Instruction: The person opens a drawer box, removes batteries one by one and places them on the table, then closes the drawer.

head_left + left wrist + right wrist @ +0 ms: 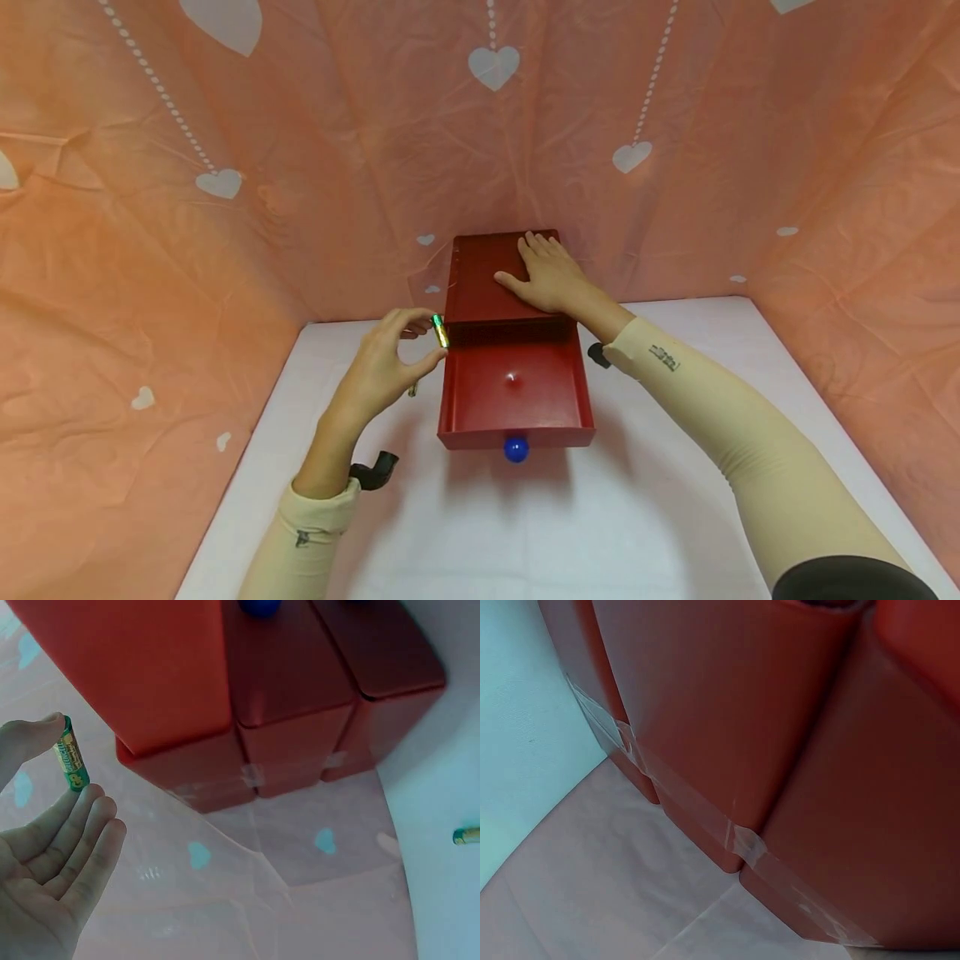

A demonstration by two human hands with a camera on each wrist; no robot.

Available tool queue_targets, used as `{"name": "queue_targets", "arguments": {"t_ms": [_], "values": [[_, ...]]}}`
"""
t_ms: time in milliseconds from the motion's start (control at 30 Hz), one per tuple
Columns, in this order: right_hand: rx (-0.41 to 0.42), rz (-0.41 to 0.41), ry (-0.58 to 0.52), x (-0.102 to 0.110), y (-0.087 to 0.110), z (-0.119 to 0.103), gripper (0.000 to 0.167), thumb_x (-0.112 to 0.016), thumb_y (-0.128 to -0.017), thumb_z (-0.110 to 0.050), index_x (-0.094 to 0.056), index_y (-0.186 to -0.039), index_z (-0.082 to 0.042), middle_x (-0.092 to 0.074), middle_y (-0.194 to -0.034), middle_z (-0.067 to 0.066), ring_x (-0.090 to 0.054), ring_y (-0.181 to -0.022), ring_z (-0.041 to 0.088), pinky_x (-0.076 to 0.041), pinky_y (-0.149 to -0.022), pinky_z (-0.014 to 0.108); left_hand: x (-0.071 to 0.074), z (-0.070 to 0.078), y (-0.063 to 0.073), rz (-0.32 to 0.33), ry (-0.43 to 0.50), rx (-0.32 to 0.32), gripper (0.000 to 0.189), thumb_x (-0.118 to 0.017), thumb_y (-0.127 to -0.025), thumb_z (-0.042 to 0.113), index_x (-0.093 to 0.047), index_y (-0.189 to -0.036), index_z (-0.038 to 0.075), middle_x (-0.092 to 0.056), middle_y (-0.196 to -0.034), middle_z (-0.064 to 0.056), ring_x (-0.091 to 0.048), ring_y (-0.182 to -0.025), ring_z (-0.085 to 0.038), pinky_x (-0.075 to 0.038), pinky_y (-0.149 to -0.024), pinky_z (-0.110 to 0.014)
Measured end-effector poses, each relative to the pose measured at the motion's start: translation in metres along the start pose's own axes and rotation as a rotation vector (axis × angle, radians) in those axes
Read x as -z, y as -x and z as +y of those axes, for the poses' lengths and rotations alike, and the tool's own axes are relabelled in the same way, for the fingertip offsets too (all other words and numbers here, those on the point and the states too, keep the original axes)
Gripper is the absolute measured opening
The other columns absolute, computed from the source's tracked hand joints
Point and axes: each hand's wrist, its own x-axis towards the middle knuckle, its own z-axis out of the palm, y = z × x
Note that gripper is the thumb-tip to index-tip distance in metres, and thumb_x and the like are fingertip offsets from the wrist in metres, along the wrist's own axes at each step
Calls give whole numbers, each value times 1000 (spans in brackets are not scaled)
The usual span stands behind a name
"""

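Three red plastic tiers, stacked and joined with clear tape, make up a drawer cabinet on a white-covered table. The top drawer is pulled well out toward the person, a round blue knob on its front; inside, its smooth red floor shows, with one small bright spot. Just outside that drawer, off its left wall, the person's left hand pinches a small cylindrical battery by its two ends, between thumb and fingertip, the other fingers reaching past it. The battery is shiny, green at the ends and gold around the middle, with print too small to read, and it tilts slightly. The right hand lies flat on the cabinet's top, fingers and thumb spread. A second battery lies on the table, left of the cabinet.
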Motion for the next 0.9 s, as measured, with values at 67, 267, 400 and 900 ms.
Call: {"name": "queue_targets", "arguments": {"t_ms": [67,267,400,900], "values": [[-2,-1,-5,0,-1,1,91,-40,-110,-63,-20,-168,4,-13,-177,23,-9,-166,37,0,-135,45,1,-4,1,3,-4,12,51,-88,-90,12,-65,-135,2,-67,-122,-14,-66,-115,-31,-54,-105,-48],[-7,-2,-13,-1,-1,2,90,-39,-110,-63,-19,-169,3,-12,-178,22,-7,-166,36,1,-134,44,3,-17,4,-5,-21,40,50,-87,-91,11,-64,-134,1,-66,-121,-15,-66,-115,-35,-54,-106,-50],[-7,-2,-21,0,0,2,90,-40,-110,-63,-19,-169,3,-12,-178,22,-8,-166,37,1,-134,44,3,-27,6,-15,-38,58,50,-87,-91,9,-64,-133,-1,-67,-121,-18,-66,-115,-39,-54,-105,-53],[4,4,-6,-1,1,2,91,-41,-110,-63,-20,-168,4,-13,-177,23,-8,-166,35,0,-134,45,2,-63,11,-94,-84,78,49,-86,-91,8,-62,-132,-5,-67,-120,-21,-66,-114,-41,-55,-104,-54]]}}
